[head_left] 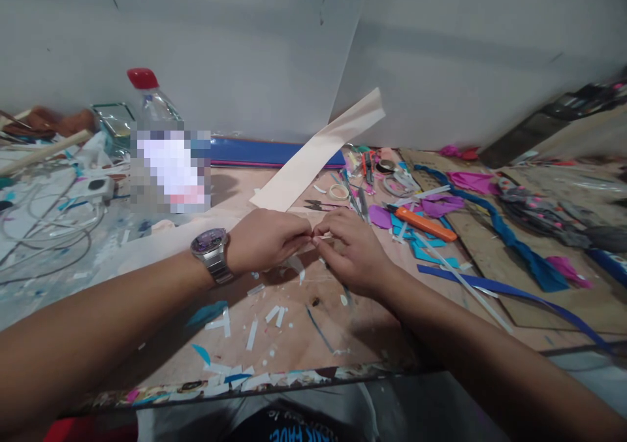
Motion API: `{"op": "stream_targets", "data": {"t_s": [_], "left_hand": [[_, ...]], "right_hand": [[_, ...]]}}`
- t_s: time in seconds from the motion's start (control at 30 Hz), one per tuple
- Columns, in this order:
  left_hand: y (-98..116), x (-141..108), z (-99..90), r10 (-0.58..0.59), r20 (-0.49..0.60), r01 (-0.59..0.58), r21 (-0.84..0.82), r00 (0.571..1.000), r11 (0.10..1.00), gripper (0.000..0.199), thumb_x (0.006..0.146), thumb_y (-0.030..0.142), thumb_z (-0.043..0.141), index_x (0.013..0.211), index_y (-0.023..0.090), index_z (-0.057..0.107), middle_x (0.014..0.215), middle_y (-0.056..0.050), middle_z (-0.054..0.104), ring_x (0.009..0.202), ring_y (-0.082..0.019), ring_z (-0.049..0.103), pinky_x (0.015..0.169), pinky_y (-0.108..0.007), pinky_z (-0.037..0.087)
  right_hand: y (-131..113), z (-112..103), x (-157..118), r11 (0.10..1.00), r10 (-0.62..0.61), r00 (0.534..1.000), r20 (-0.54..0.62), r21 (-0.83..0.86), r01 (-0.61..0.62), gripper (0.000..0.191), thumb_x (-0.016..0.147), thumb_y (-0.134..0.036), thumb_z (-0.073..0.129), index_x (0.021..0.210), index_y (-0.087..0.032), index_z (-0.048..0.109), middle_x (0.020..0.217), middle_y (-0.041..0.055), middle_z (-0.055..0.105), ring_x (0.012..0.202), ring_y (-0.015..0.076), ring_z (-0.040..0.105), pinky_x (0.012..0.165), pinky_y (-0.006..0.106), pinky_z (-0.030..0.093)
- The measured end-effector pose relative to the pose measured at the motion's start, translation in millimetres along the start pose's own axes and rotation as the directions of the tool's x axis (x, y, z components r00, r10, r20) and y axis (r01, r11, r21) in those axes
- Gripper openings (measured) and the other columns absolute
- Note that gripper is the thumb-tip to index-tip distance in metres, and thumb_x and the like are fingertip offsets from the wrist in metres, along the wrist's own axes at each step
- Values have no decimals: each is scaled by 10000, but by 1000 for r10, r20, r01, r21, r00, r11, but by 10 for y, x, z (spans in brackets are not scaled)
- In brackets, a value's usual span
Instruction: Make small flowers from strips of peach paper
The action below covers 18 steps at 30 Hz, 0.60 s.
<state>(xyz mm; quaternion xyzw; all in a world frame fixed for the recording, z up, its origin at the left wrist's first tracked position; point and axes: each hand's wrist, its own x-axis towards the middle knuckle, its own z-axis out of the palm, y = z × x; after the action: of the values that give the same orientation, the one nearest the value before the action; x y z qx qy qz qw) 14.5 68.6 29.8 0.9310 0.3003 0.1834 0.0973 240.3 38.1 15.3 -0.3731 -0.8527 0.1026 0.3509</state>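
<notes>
Over the middle of the littered worktable (294, 337), my left hand (267, 236) and my right hand (353, 249) meet at the fingertips. Both are closed in a pinch, and whatever sits between the fingers is too small or too covered to make out. A metal watch (213, 252) is on my left wrist. Just behind the hands lies a pair of small dark snips (326, 205). A long cream strip (318, 155) slants up from behind my left hand toward the wall. White paper scraps (252, 334) are scattered below the hands.
Right of my hands lie an orange utility knife (426, 224), a blue ribbon (519, 285) and a brown board (509, 311). A tape roll (339, 191) sits farther back. At left stand a red-capped bottle (159, 106) and a white plug with cables (98, 187). A wall (245, 50) closes the back.
</notes>
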Motion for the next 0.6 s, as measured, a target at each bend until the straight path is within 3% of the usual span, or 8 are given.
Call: {"op": "stream_targets", "data": {"t_s": [0.2, 0.4, 0.6], "left_hand": [[87, 23, -17, -9, 82, 5, 57, 997, 998, 216, 1052, 301, 574, 922, 199, 713, 859, -22, 779, 763, -187, 689, 624, -296, 324], [55, -1, -30, 53, 2, -53, 23, 999, 998, 271, 1058, 327, 525, 900, 191, 697, 819, -33, 759, 717, -184, 672, 600, -302, 314], [34, -7, -44, 63, -8, -63, 17, 998, 998, 243, 1015, 305, 527, 904, 193, 713, 792, -38, 758, 681, -191, 668, 584, -313, 314]], "right_hand": [[-36, -3, -7, 998, 41, 997, 60, 51, -44, 111, 874, -110, 599, 851, -210, 644, 854, 63, 672, 880, 255, 597, 807, 408, 448], [-31, 18, -25, 990, 93, 995, 44, 104, -97, 102, 924, -143, 593, 854, -215, 617, 844, 40, 667, 828, 227, 596, 775, 380, 426], [-26, 6, -11, 994, 42, 998, 39, 97, -46, 80, 929, -155, 618, 878, -216, 622, 860, 47, 676, 849, 234, 606, 801, 388, 441]]}}
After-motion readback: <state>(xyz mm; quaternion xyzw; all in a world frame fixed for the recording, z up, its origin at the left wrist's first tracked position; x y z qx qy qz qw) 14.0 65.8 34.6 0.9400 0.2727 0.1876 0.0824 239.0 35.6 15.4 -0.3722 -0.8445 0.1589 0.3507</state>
